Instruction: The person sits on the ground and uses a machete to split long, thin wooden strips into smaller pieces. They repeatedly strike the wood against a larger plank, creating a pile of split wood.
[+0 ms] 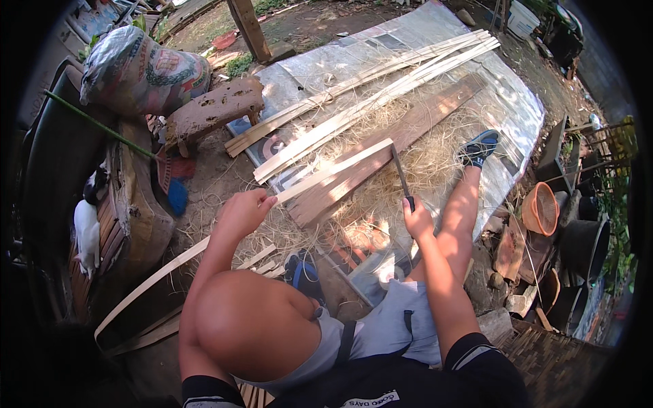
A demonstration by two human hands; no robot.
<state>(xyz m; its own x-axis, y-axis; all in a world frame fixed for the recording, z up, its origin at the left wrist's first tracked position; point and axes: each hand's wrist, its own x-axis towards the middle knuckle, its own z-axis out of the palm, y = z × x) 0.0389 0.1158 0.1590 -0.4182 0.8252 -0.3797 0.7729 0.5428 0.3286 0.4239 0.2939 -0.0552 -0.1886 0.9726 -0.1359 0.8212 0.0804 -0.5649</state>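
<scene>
My left hand (249, 209) pinches a long pale bamboo strip (333, 170). The strip's far end rests over a dark wooden plank (435, 112), while its tail bends down past my left forearm to the lower left. My right hand (417, 219) is wrapped around the dark handle of a knife (401, 173). Its thin blade points away from me, the tip at or very near the strip's far end; whether they touch I cannot tell. Curly shavings (425, 163) lie around the plank. Beyond it are two bundles of pale strips (381, 102).
A worn sheet (524, 115) lies under the plank and bundles. At left stand a brown wooden bench (214, 112), a stuffed sack (139, 71) and a black-and-white cat (87, 228). An orange basket (541, 209) sits among clutter at right. My sandalled foot (479, 147) rests beside the shavings.
</scene>
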